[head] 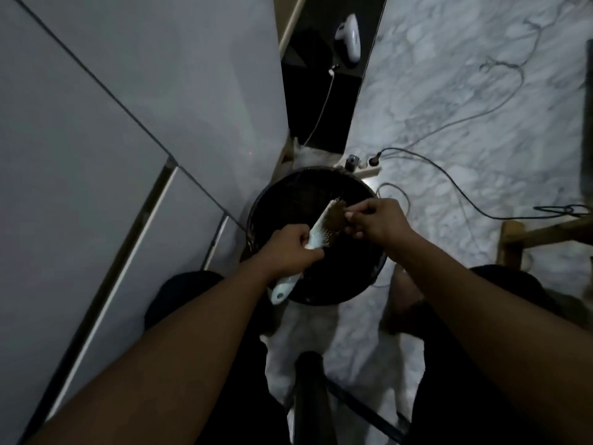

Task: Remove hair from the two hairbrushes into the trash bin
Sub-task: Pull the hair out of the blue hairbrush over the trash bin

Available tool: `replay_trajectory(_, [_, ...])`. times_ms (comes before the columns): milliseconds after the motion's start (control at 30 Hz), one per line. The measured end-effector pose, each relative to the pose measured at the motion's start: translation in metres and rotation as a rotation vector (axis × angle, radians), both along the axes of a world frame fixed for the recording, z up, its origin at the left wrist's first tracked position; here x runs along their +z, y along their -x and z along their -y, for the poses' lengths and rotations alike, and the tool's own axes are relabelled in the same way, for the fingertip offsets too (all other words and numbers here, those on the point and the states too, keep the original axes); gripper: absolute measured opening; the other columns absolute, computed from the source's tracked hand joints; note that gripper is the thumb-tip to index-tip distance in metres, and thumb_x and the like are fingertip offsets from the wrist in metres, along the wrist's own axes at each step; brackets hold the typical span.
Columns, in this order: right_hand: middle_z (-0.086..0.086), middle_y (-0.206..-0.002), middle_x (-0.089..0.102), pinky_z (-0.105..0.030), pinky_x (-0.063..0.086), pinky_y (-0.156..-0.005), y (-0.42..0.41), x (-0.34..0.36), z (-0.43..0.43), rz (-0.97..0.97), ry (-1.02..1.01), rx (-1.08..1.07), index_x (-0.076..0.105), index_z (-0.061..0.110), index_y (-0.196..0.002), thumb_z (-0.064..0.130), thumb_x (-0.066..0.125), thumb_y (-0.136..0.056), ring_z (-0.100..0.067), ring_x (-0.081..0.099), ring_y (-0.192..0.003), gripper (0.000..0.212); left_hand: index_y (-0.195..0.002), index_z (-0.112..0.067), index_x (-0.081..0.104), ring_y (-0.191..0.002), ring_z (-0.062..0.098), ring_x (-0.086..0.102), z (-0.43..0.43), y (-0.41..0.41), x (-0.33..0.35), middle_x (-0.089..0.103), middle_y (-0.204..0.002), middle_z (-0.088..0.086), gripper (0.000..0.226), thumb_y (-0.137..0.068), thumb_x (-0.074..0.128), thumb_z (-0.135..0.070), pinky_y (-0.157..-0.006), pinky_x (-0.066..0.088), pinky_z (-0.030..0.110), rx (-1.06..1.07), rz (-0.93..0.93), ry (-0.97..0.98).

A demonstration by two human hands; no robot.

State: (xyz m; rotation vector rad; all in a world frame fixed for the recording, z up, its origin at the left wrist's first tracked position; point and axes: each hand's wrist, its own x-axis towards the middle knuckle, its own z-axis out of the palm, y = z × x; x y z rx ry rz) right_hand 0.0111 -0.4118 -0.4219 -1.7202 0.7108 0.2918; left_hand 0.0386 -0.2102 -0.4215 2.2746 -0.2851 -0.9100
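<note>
Holding the brush (316, 231) by its hard handle, the left hand (287, 248) grips tight; right fingers (351, 216) pinch soft, light hair (337, 216) above the bin (256, 213).

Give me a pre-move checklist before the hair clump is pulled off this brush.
1. Left hand grips white hairbrush at the neck: ok.
2. Brush head held over black trash bin opening: ok.
3. Right hand fingers pinch brown hair clump: ok.
4. Clump would drop inside the rim: ok, likely.
5. Second hairbrush located: cannot tell, not in view.
6. Power strip and cables clear of the bin: not ok, right beside the rim.
</note>
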Motion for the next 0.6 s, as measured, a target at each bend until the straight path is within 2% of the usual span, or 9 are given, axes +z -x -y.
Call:
replay_trajectory(100, [-0.006,-0.081,0.070,-0.023,0.057,-0.059,-0.005,-0.022,0.009,0.010,0.017,-0.007,0.067,0.011,-0.079,0.007,0.066,-0.093,-0.016,0.068,-0.067,0.015,-0.087,-0.008,0.057,-0.055,0.020,0.065,0.004,-0.011,-0.021,0.067,-0.068,0.011,0.021,-0.084,0.073,-0.022,-0.056,0.055,0.036,0.048,-0.111,0.084])
replay_trajectory(167, [-0.002,-0.077,0.067,-0.026,0.057,-0.067,-0.008,-0.035,0.013,0.010,0.053,0.026,0.068,0.009,-0.082,0.010,0.067,-0.093,-0.016,0.065,-0.072,0.012,-0.093,-0.011,0.060,-0.051,0.017,0.060,0.009,-0.015,-0.033,0.063,-0.062,0.006,0.017,-0.088,0.072,-0.023,-0.047,0.052,0.031,0.093,-0.199,0.139])
replay_trajectory(233, [-0.002,-0.073,0.065,-0.029,0.055,-0.068,-0.019,-0.043,0.016,0.030,0.135,0.090,0.069,0.008,-0.085,0.011,0.067,-0.093,-0.017,0.063,-0.070,0.009,-0.093,-0.016,0.062,-0.050,0.013,0.059,0.016,-0.022,-0.041,0.059,-0.057,-0.002,0.014,-0.093,0.068,-0.029,-0.043,0.048,0.027,0.109,-0.257,0.170])
replay_trajectory(333, [-0.006,-0.075,0.066,-0.030,0.055,-0.067,-0.046,-0.045,0.020,0.094,0.198,0.131,0.068,0.010,-0.088,0.013,0.065,-0.094,-0.019,0.064,-0.067,0.007,-0.092,-0.009,0.059,-0.051,0.014,0.058,0.023,-0.042,-0.044,0.056,-0.060,0.002,0.024,-0.098,0.059,-0.033,-0.047,0.050,0.032,0.184,-0.237,0.204])
replay_trajectory(433, [-0.006,-0.075,0.064,-0.018,0.053,-0.059,-0.068,-0.048,0.023,0.097,0.159,0.107,0.065,0.008,-0.090,0.010,0.064,-0.095,-0.021,0.065,-0.070,0.006,-0.094,-0.011,0.059,-0.045,0.010,0.058,0.021,-0.059,-0.050,0.058,-0.056,0.001,0.024,-0.098,0.060,-0.035,-0.056,0.051,0.035,0.151,-0.177,0.168])
replay_trajectory(467, [-0.007,-0.075,0.065,-0.020,0.055,-0.059,-0.072,-0.050,0.022,0.086,0.160,0.095,0.065,0.009,-0.089,0.010,0.064,-0.095,-0.021,0.066,-0.070,0.006,-0.093,-0.011,0.057,-0.046,0.011,0.058,0.021,-0.062,-0.052,0.058,-0.056,0.001,0.025,-0.098,0.060,-0.035,-0.057,0.052,0.038,0.146,-0.189,0.164])
replay_trajectory(567, [-0.008,-0.082,0.068,-0.041,0.063,-0.073,-0.082,-0.057,0.017,0.050,0.118,0.022,0.065,0.014,-0.093,0.017,0.067,-0.091,-0.022,0.068,-0.070,0.005,-0.088,-0.015,0.054,-0.055,0.018,0.063,0.025,-0.066,-0.056,0.057,-0.061,0.002,0.025,-0.097,0.060,-0.037,-0.061,0.058,0.048,0.137,-0.193,0.158])
replay_trajectory(600, [-0.008,-0.088,0.070,-0.042,0.064,-0.073,-0.084,-0.057,0.015,0.030,0.088,0.001,0.065,0.014,-0.101,0.025,0.070,-0.090,-0.021,0.070,-0.073,0.016,-0.084,-0.018,0.053,-0.057,0.019,0.063,0.027,-0.066,-0.056,0.057,-0.062,0.002,0.024,-0.096,0.061,-0.037,-0.062,0.058,0.049,0.139,-0.186,0.161])
